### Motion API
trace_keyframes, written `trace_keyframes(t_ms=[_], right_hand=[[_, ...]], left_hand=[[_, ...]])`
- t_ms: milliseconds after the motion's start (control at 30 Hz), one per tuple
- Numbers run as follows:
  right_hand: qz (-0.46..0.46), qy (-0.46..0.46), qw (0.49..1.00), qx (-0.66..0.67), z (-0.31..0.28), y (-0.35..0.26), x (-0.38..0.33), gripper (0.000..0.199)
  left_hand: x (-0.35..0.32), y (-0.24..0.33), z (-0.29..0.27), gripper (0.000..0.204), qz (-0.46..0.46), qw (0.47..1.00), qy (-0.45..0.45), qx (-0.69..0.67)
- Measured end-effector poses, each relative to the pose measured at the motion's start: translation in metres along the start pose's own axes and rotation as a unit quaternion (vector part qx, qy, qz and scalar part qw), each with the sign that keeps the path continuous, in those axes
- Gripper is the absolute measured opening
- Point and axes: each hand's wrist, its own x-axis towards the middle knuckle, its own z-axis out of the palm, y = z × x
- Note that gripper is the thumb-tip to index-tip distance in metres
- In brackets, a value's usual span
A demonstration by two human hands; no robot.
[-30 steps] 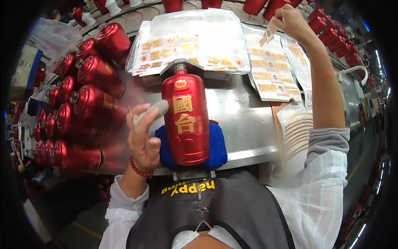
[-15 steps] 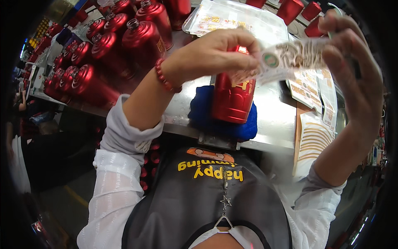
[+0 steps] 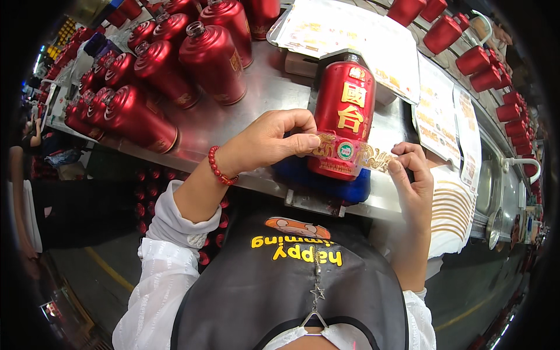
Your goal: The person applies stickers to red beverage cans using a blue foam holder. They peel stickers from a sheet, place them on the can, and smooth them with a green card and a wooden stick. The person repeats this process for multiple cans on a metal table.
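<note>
A red metallic bottle (image 3: pixel 345 111) with gold characters lies on a blue cradle (image 3: pixel 326 182) at the front edge of the steel table (image 3: pixel 274 96). Across the bottle's lower end stretches a clear strip label (image 3: pixel 350 153) with gold pattern and a round green mark. My left hand (image 3: pixel 274 139) pinches the strip's left end against the bottle. My right hand (image 3: pixel 412 175) pinches the right end, just right of the bottle. A red bead bracelet (image 3: pixel 218 168) is on my left wrist.
Many red bottles (image 3: pixel 169 64) lie packed on the table's left and back. Label sheets (image 3: pixel 350 35) lie behind the bottle and more sheets (image 3: pixel 446 116) to the right. Red caps (image 3: pixel 484 64) line the far right. Another person (image 3: pixel 29 146) stands at the left.
The strip label, held up in the air half a second ago, has come down onto the bottle's lower end. Both hands dropped with it, one at each end.
</note>
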Motion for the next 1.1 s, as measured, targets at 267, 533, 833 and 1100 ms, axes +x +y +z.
trace_keyframes(t_ms=[267,533,833,1100], right_hand=[[0.0,-0.001,1.0,0.014,0.005,0.003,0.003,0.017],[0.002,-0.009,1.0,0.013,0.006,0.004,0.005,0.019],[0.005,-0.006,1.0,0.006,0.009,0.006,0.006,0.019],[-0.111,0.061,0.986,-0.109,0.024,0.002,-0.002,0.031]], left_hand=[[0.003,-0.005,-0.002,0.019,0.003,1.0,-0.002,-0.028],[0.004,-0.003,-0.001,0.019,0.002,1.0,0.002,-0.016],[0.004,-0.005,-0.002,0.021,0.007,1.0,0.019,0.017],[0.003,-0.001,0.002,0.021,0.015,0.996,0.044,0.077]])
